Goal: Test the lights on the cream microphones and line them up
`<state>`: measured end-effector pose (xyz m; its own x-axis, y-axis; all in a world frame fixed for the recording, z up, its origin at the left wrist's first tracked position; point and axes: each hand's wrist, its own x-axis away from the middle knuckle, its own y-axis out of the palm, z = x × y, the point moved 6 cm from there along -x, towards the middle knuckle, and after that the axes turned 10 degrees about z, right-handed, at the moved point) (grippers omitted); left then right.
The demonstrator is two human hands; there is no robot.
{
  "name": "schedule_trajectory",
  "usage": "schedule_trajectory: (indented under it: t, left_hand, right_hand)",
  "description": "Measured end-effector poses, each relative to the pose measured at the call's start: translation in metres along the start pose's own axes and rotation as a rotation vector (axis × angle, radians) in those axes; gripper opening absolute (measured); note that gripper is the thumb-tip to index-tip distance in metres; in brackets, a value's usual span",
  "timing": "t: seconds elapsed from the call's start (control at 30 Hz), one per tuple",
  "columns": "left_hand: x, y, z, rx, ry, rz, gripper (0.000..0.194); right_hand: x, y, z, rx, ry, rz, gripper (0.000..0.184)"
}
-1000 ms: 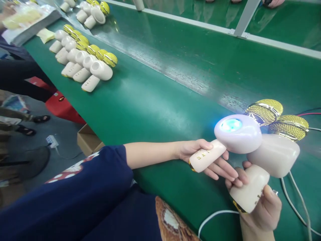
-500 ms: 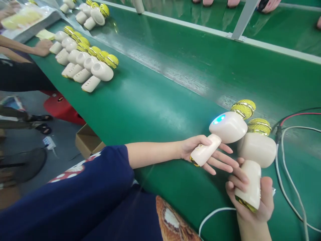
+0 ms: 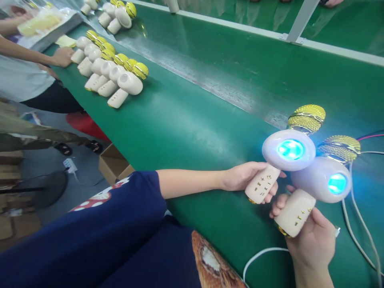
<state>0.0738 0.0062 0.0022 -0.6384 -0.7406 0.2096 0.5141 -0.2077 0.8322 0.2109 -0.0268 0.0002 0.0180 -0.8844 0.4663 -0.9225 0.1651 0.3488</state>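
Note:
My left hand (image 3: 240,176) is wrapped round the handle of a white karaoke microphone (image 3: 260,186) with a gold mesh head. The oval end of its speaker body glows blue, and gold button marks face up on the handle. Just to the right, my right hand (image 3: 315,244) grips a second white karaoke microphone (image 3: 294,214) of the same kind, its speaker end also lit blue. Both are held above the green work surface (image 3: 192,132), heads pointing away from me. The two speaker bodies overlap in view; whether they touch I cannot tell.
Several like microphones (image 3: 129,83) lie in a row at the far left, with more (image 3: 121,18) behind. A co-worker's hand (image 3: 63,57) rests beside the row. White cables (image 3: 358,224) run along the right. An open cardboard box (image 3: 115,164) stands on the floor.
Both microphones have turned, so their lit speaker ends and buttons now face me. My left fingers, spread before, have closed round the handle. The right one's blue light now shows.

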Motion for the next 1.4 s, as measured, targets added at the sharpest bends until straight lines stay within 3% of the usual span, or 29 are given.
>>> schedule_trajectory:
  t: [0.17, 0.33, 0.53, 0.67, 0.87, 1.07, 1.17, 1.27, 1.4]
  left_hand:
    - [0.000, -0.004, 0.004, -0.162, 0.086, 0.080, 0.059]
    - [0.005, -0.008, 0.004, -0.323, 0.155, 0.305, 0.066]
    - [0.013, -0.007, 0.004, -0.561, 0.375, 0.324, 0.073]
    - [0.016, -0.009, 0.005, -0.640, 0.421, 0.367, 0.073]
    - [0.013, -0.011, 0.005, -0.572, 0.396, 0.383, 0.074]
    - [0.011, -0.011, -0.001, -0.451, 0.319, 0.388, 0.081]
    - [0.011, -0.010, 0.000, -0.375, 0.319, 0.378, 0.081]
    - [0.010, -0.003, -0.002, -0.225, 0.270, 0.276, 0.073]
    - [0.010, 0.011, -0.008, 0.012, 0.111, 0.114, 0.056]
  right_hand:
    - [-0.002, -0.005, -0.003, 0.041, -0.066, 0.102, 0.048]
    - [-0.002, 0.000, -0.010, 0.076, -0.187, 0.126, 0.061]
    - [-0.003, 0.001, -0.008, 0.129, -0.335, 0.253, 0.074]
    - [-0.004, 0.004, -0.007, 0.152, -0.378, 0.274, 0.077]
    - [-0.003, 0.005, -0.010, 0.204, -0.401, 0.304, 0.082]
    - [-0.003, 0.012, -0.013, 0.134, -0.380, 0.164, 0.074]
    - [0.000, 0.011, -0.016, 0.123, -0.400, 0.177, 0.072]
    - [0.001, 0.011, -0.013, 0.109, -0.297, 0.121, 0.070]
    - [0.003, 0.016, -0.003, 0.040, -0.100, -0.055, 0.059]
